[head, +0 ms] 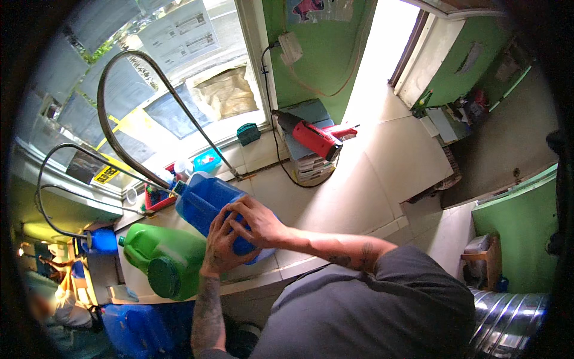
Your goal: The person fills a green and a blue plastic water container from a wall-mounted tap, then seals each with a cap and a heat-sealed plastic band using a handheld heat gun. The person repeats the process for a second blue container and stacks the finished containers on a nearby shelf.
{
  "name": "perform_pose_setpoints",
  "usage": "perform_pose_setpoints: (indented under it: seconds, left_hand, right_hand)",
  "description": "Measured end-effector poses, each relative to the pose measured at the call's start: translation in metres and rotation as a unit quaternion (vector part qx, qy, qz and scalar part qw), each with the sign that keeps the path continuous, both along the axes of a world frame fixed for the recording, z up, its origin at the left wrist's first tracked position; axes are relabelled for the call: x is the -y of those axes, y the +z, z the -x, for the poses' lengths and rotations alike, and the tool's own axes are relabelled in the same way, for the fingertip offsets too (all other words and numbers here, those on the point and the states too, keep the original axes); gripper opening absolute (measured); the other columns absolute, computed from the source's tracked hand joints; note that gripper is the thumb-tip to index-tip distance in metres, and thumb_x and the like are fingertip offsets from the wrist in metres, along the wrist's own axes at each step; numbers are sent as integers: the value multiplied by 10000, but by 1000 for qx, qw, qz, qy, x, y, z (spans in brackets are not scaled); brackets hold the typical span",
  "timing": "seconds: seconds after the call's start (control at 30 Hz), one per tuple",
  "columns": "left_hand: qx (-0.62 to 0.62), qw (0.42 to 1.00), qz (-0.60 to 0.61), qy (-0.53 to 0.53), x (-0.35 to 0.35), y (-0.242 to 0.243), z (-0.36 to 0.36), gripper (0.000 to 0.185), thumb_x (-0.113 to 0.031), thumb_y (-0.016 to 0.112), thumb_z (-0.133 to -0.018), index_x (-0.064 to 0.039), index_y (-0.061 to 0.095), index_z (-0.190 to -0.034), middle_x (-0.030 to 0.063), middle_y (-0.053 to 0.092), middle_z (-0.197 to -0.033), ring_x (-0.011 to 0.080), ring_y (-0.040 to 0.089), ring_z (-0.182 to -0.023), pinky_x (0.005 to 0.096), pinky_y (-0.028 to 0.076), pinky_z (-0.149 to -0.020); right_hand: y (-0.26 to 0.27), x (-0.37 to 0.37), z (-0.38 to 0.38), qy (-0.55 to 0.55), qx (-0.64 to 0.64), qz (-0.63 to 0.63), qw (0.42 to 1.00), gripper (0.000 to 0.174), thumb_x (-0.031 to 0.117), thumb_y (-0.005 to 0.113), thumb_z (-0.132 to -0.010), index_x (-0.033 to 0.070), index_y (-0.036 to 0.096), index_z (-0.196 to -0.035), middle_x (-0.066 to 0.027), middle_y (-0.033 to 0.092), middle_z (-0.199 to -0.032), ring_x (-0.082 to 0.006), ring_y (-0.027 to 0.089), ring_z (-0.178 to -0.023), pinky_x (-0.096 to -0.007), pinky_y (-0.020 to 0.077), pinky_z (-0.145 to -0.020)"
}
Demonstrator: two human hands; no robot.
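Note:
In the head view, both my hands are on a blue plastic water jug (197,202), which lies on its side on the tiled counter. My left hand (226,249) curves around its near end. My right hand (258,222) presses over the same end, with its fingers overlapping those of the left. The part of the jug under my palms is hidden. A hose (112,139) loops down to the jug's small spout. Beside my left hand lies a green plastic jug (179,251) with a large round green cap (163,277).
A red heat gun (316,139) with a black nozzle lies on stacked boxes (309,168), its cord trailing over the tiles. By the window stand a red basket (157,204) and a light-blue container (207,159). Blue drums (139,330) are below left. Another person (71,309) is at far left.

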State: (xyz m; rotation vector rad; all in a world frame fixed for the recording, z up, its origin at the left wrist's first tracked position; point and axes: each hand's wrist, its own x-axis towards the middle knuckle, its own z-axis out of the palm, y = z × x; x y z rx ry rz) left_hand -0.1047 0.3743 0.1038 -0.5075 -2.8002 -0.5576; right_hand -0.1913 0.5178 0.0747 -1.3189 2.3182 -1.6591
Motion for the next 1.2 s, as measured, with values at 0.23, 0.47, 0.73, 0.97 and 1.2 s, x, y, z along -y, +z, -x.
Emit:
perform_pose_setpoints:
  seconds: [0.23, 0.47, 0.73, 0.97, 1.2]
  left_hand:
    - [-19, 979, 47, 195, -38, -24, -22, 887, -518, 834, -721, -92, 504, -1426, 232, 377, -1533, 459, 272, -1454, 561, 289, -1156]
    - [63, 996, 45, 38, 45, 13, -30, 910, -400, 919, -615, -87, 557, -1389, 219, 398, -1523, 440, 334, -1425, 531, 317, -1155]
    - [-91, 987, -32, 130, -24, -30, -20, 872, -458, 864, -708, -75, 507, -1405, 215, 429, -1497, 478, 391, -1380, 574, 351, -1106]
    - [-21, 993, -14, 111, -14, -18, -24, 854, -472, 842, -731, -91, 504, -1416, 197, 422, -1510, 423, 320, -1438, 573, 284, -1130]
    - [-18, 999, -2, 42, -4, -26, -17, 850, -527, 798, -770, -138, 468, -1451, 218, 314, -1567, 421, 301, -1439, 567, 291, -1119]
  right_hand:
    - [-1, 9, 28, 159, -56, -37, 985, 449, 299, 602, -926, 29, 547, -1281, -198, 586, -1124, -392, 586, -1056, -470, 480, -919]
    - [5, -31, 3, -92, 178, -68, 977, 336, 268, 639, -947, 37, 596, -1187, -200, 649, -1042, -355, 660, -954, -453, 540, -814]
    - [-8, 22, 15, 89, -78, -41, 992, 392, 306, 613, -950, 44, 594, -1241, -174, 658, -1112, -364, 638, -1038, -465, 497, -921]
    - [1, 16, 6, 24, -80, -69, 994, 490, 358, 599, -942, 7, 547, -1280, -196, 613, -1071, -390, 602, -1012, -476, 477, -898]
    - [4, 21, 0, -63, -21, -89, 994, 454, 358, 599, -952, 12, 558, -1243, -203, 586, -1061, -387, 585, -1012, -479, 476, -879]
